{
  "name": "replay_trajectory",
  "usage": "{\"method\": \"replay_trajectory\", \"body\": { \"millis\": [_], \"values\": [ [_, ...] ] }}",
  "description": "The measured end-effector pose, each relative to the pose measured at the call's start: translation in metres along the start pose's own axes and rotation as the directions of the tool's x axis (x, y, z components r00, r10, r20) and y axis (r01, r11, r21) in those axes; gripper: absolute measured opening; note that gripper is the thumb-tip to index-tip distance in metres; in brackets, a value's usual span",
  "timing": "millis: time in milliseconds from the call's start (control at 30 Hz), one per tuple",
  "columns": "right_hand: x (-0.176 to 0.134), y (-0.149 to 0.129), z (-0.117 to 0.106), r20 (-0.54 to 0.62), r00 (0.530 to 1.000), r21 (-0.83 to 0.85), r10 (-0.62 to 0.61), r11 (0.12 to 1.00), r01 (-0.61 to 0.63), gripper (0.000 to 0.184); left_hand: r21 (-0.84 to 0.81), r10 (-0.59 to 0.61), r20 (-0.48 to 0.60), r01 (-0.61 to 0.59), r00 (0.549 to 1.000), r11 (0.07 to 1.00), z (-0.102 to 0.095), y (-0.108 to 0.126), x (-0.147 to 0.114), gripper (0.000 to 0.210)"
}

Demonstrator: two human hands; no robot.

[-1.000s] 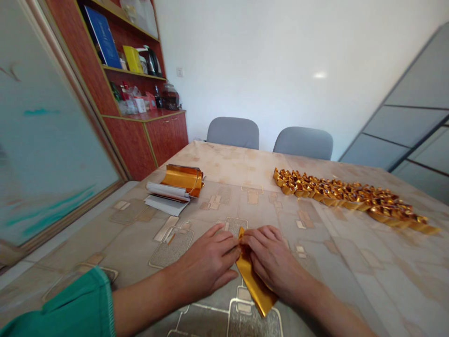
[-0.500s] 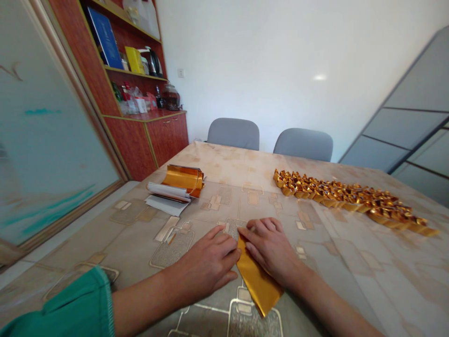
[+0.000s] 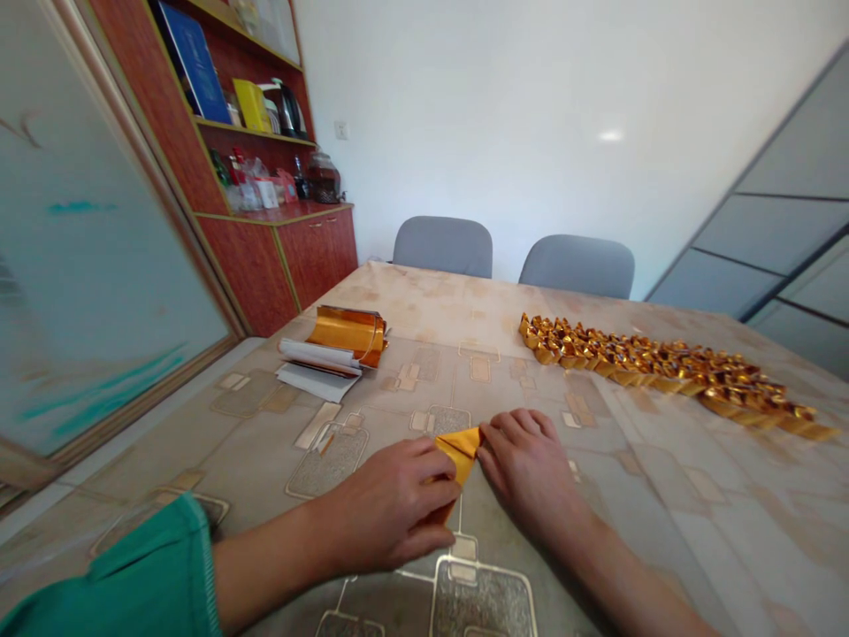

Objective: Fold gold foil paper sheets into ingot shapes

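A piece of gold foil paper point(image 3: 462, 449) lies between my hands over the patterned tablecloth, folded, with its narrow end toward the right. My left hand point(image 3: 404, 495) grips it from the left, fingers curled over its near part and hiding much of it. At its right tip, the fingertips of my right hand point(image 3: 527, 460) pinch the paper. Farther off to the left sits a stack of curled gold and white sheets point(image 3: 345, 341). On the right, several folded gold foil pieces point(image 3: 650, 358) stand in long, closely packed rows.
The table point(image 3: 424, 292) carries a patterned cover. Two grey chairs point(image 3: 443, 246) stand at its far side against a white wall. A reddish-brown cabinet point(image 3: 248, 265) with bottles and a kettle is at the left, next to a glass door point(image 3: 99, 230).
The gold paper has been turned and folded; its long flat end no longer reaches toward me. My left hand has closed over it, and my right hand has shifted slightly right.
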State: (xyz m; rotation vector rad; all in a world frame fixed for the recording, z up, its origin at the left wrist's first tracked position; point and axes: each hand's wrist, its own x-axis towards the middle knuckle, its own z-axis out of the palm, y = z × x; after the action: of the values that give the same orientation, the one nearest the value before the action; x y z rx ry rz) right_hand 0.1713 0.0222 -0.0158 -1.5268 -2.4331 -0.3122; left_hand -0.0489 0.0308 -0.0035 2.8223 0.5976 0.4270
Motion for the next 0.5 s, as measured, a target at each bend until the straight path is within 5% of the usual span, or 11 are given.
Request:
{"method": "replay_trajectory", "body": {
  "millis": [100,200,400,500],
  "values": [
    [-0.001,0.0,-0.003,-0.011,1.0,0.021,-0.001,1.0,0.001,0.013,-0.101,0.002,0.013,-0.001,1.0,0.995,-0.007,-0.001,-0.003,0.032],
    [-0.003,-0.002,-0.005,-0.006,0.999,0.154,-0.054,0.987,0.054,0.016,-0.128,0.012,0.009,-0.011,1.0,0.992,-0.009,-0.002,-0.004,0.02],
    [-0.008,-0.01,-0.008,0.086,0.975,0.488,-0.207,0.862,0.14,0.019,-0.118,0.024,-0.066,-0.032,0.998,0.993,0.004,0.0,-0.005,0.017],
    [-0.01,-0.012,-0.015,0.118,0.957,0.581,-0.266,0.8,0.151,0.011,-0.247,-0.069,-0.125,0.037,0.99,0.968,0.008,0.002,-0.006,0.02]
  ]
}}
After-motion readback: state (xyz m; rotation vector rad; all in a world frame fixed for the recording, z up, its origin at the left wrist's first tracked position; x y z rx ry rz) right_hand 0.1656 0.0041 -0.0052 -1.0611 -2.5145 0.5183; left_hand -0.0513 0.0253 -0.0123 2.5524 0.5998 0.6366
